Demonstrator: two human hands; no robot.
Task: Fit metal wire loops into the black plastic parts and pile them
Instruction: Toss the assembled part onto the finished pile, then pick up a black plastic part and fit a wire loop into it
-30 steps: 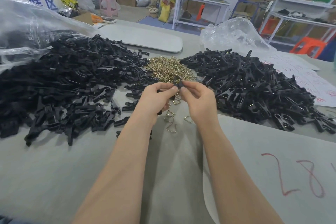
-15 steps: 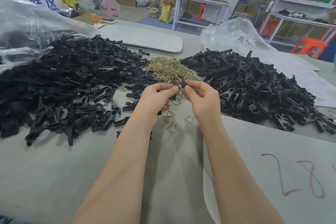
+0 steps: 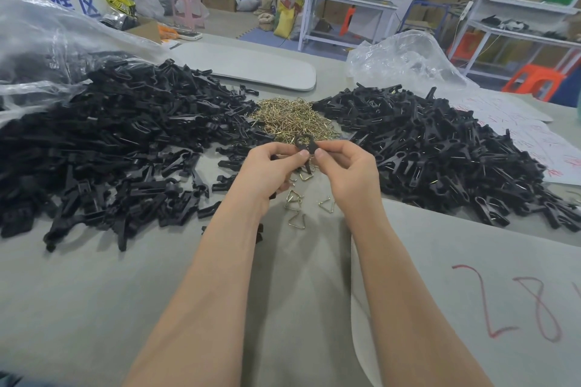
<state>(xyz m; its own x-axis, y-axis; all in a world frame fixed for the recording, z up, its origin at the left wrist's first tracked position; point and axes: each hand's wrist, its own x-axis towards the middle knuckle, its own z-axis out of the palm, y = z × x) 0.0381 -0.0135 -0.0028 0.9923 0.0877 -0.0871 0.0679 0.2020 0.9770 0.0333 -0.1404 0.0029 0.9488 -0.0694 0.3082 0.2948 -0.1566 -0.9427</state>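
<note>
My left hand (image 3: 267, 168) and my right hand (image 3: 344, 168) meet above the table and together pinch one small black plastic part (image 3: 305, 145) between thumbs and fingers. A brass wire loop (image 3: 306, 175) hangs just under it. A heap of brass wire loops (image 3: 294, 118) lies right behind the hands. A big pile of black plastic parts (image 3: 113, 141) spreads to the left, and another pile of black parts with wire showing (image 3: 440, 148) lies to the right. A few loose wire loops (image 3: 295, 209) rest on the table below my hands.
Grey table (image 3: 78, 308) with a grey sheet (image 3: 487, 308) marked in red at the right. Clear plastic bags sit at far left (image 3: 47, 41) and behind the right pile (image 3: 402, 60). A grey oval board (image 3: 251, 67) lies at the back. Shelves and boxes stand beyond.
Both hands stay in place and keep working the black part; the part has turned a little between the fingers. The piles have not moved.
</note>
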